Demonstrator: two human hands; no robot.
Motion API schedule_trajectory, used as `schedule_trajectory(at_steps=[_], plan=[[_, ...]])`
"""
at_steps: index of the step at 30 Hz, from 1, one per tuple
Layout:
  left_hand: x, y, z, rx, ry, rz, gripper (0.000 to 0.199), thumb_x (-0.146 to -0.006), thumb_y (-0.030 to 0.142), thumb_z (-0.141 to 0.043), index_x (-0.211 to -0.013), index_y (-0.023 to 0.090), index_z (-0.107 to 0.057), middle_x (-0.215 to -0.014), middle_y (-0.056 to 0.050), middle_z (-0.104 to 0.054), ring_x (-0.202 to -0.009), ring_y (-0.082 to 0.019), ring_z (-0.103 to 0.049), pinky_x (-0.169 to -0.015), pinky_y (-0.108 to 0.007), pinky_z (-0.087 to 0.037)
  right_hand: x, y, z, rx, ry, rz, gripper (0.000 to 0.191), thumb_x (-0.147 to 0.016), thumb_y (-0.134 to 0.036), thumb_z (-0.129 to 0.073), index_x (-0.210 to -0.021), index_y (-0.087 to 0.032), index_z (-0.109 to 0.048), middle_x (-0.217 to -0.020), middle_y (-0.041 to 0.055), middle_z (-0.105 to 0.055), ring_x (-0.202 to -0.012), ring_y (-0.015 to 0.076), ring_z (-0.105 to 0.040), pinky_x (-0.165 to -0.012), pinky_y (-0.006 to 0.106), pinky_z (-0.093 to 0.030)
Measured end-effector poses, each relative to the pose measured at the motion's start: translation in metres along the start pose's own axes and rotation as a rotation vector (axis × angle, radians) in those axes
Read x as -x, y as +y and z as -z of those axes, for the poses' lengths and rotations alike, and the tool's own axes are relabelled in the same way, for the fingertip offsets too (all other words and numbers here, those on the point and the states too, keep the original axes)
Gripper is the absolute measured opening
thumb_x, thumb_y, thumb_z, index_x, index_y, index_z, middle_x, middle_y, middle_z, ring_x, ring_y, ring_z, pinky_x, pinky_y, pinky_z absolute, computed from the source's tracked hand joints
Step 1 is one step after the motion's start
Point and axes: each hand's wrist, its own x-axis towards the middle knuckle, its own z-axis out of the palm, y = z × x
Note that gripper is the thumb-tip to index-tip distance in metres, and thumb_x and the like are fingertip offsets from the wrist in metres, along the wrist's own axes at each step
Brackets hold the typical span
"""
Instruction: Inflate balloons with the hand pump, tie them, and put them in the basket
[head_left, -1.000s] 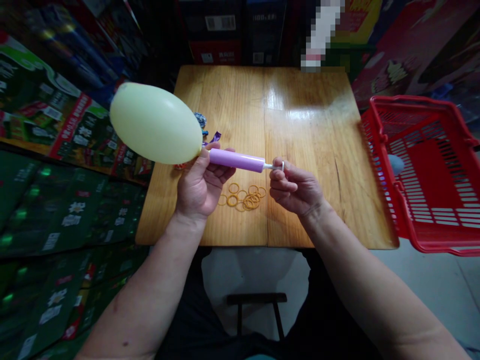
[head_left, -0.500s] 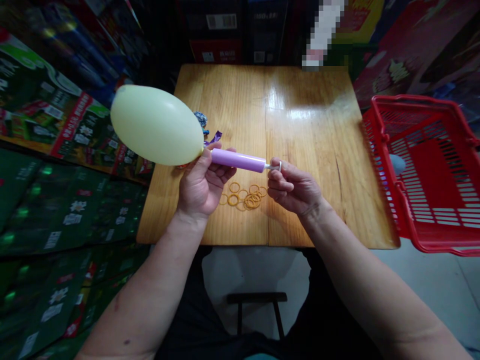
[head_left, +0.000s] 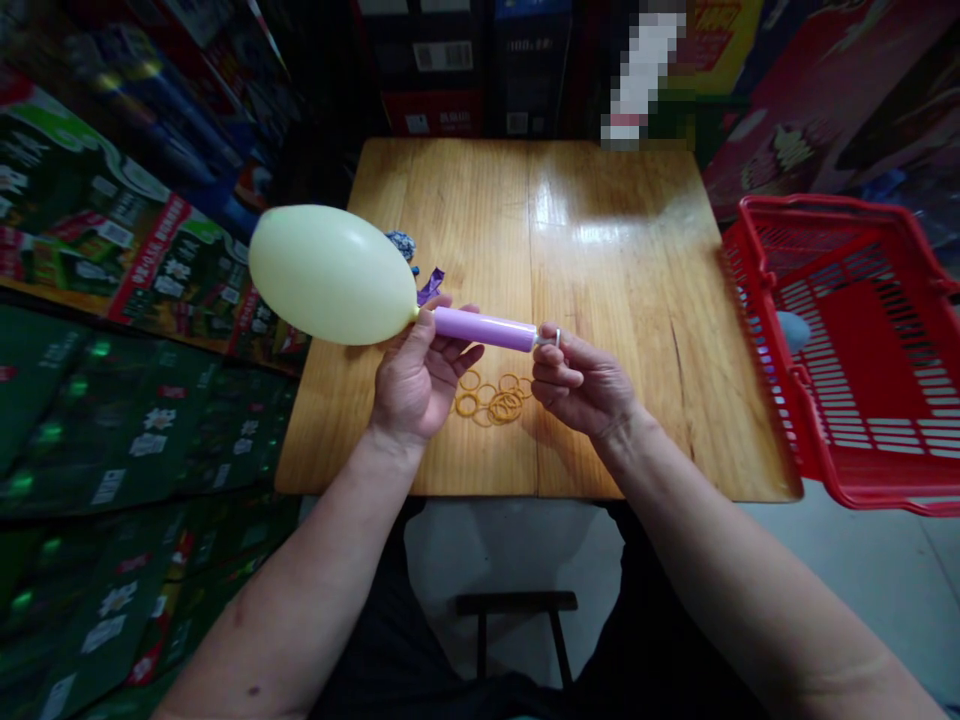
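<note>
A pale yellow inflated balloon (head_left: 334, 275) sits with its neck on the left end of a purple hand pump (head_left: 486, 328). My left hand (head_left: 424, 375) pinches the neck at the pump's tip, with its other fingers behind the barrel. My right hand (head_left: 581, 378) grips the white ring handle (head_left: 557, 338) at the pump's right end, close against the barrel. Under the pump, several tan rubber rings (head_left: 504, 405) lie on the wooden table (head_left: 600, 290). Beyond my left hand are a crumpled purple piece (head_left: 431, 287) and a dark patterned item (head_left: 402, 243), partly hidden by the balloon.
A red basket (head_left: 814, 400) stands at the table's right side, with a grey-blue round item (head_left: 793, 331) in it. Green cartons (head_left: 150, 420) are stacked on the left. Dark boxes (head_left: 442, 90) stand behind the table, and a small stool (head_left: 517, 602) is below it.
The balloon, pump and my left hand have moved right and slightly down. The pump's rod has gone further into the barrel, leaving the handle nearer to it.
</note>
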Motion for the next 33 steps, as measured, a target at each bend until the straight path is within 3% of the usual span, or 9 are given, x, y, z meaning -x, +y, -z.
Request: schedule_trajectory(at_steps=[12,16,23,28,33], plan=[[-0.003,-0.002,0.001,0.060,0.024,0.040,0.025,-0.098,0.043,-0.067,-0.114,0.025,-0.073,-0.113,-0.007,-0.080,-0.108,-0.021,-0.075,-0.089,-0.031,-0.060,-0.001,-0.003,0.004,-0.053,-0.054,-0.018,0.019,-0.105,-0.015,-0.049,-0.096,-0.017,-0.066,-0.068,-0.0046,-0.061,-0.044,0.0030,-0.032,-0.045,0.013,-0.037],[-0.006,0.001,0.005,0.039,0.025,0.038,0.027,-0.096,0.045,-0.068,-0.114,0.025,-0.073,-0.113,-0.007,-0.080,-0.111,-0.022,-0.074,-0.090,-0.032,-0.060,0.001,-0.006,0.000,-0.024,0.005,-0.032,0.018,-0.105,-0.017,-0.051,-0.094,-0.018,-0.065,-0.067,-0.0055,-0.058,-0.043,0.0037,-0.029,-0.044,0.014,-0.035],[-0.016,0.028,0.020,0.000,0.086,-0.121,0.031,-0.093,0.050,-0.071,-0.114,0.027,-0.073,-0.120,-0.006,-0.079,-0.124,-0.025,-0.069,-0.094,-0.032,-0.060,0.009,-0.025,-0.004,0.015,0.098,0.080,0.022,-0.107,-0.020,-0.049,-0.091,-0.019,-0.066,-0.065,-0.0069,-0.056,-0.043,0.0044,-0.028,-0.042,0.014,-0.032],[-0.004,0.010,0.010,-0.002,-0.026,0.018,0.032,-0.095,0.049,-0.070,-0.120,0.029,-0.072,-0.128,-0.006,-0.076,-0.125,-0.026,-0.069,-0.097,-0.039,-0.059,0.002,-0.007,0.002,0.004,0.046,0.008,0.009,-0.101,-0.018,-0.059,-0.096,-0.019,-0.066,-0.074,-0.0039,-0.066,-0.048,0.0037,-0.041,-0.048,0.014,-0.041],[-0.003,0.001,0.006,0.008,-0.016,0.050,0.028,-0.096,0.044,-0.070,-0.118,0.027,-0.073,-0.126,-0.007,-0.077,-0.123,-0.024,-0.070,-0.099,-0.036,-0.058,0.001,-0.005,0.003,-0.008,-0.020,-0.002,0.011,-0.102,-0.015,-0.057,-0.096,-0.018,-0.067,-0.070,-0.0051,-0.063,-0.044,0.0023,-0.035,-0.046,0.013,-0.037]])
